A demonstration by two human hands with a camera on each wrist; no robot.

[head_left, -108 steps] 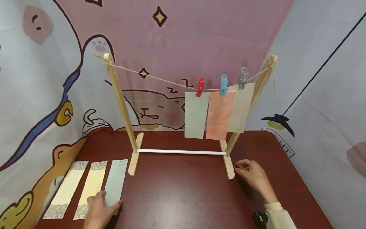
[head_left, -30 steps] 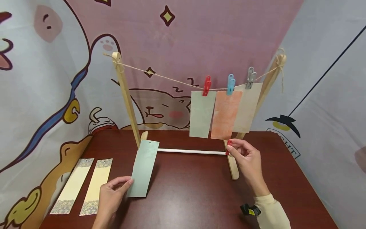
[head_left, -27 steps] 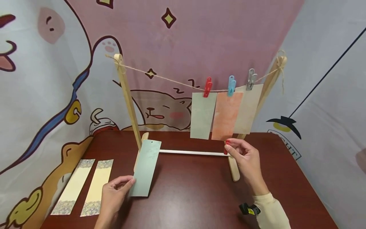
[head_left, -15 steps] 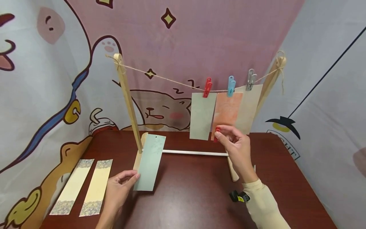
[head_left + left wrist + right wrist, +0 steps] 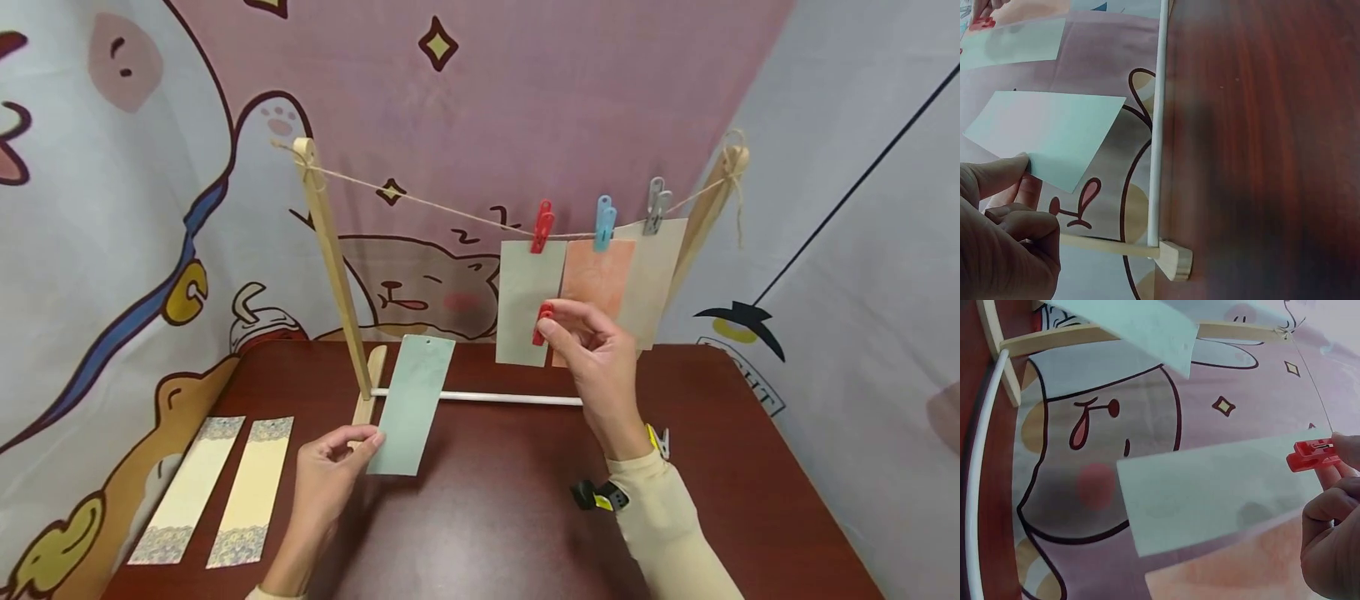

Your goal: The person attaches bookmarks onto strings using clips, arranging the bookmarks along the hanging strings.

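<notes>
My left hand (image 5: 333, 471) pinches the left edge of a pale green paper bookmark (image 5: 411, 404) with a small hole at its top. The bookmark is lifted in front of the rack's left foot, tilted a little to the right. Between thumb and fingertips of my right hand (image 5: 600, 367) is a red clothespin (image 5: 542, 325), which also shows in the right wrist view as a red clothespin (image 5: 1311, 455). That hand overlaps the hanging orange card (image 5: 596, 271) and the grey-green card (image 5: 528, 292). A twine line (image 5: 420, 204) sags above both hands.
A wooden rack post (image 5: 330, 267) rises at left, joined by a white rod (image 5: 510, 398) low down. A beige card (image 5: 648, 283) hangs rightmost under a grey clothespin (image 5: 655, 208). Two cream bookmarks (image 5: 187, 492) lie on the table's left. A yellow-and-grey clip (image 5: 660, 442) sits beside my right wrist.
The green bookmark has been picked up off the table and carried up and right. My right hand has brought the red clothespin from the table's right side up and left, before the hanging cards.
</notes>
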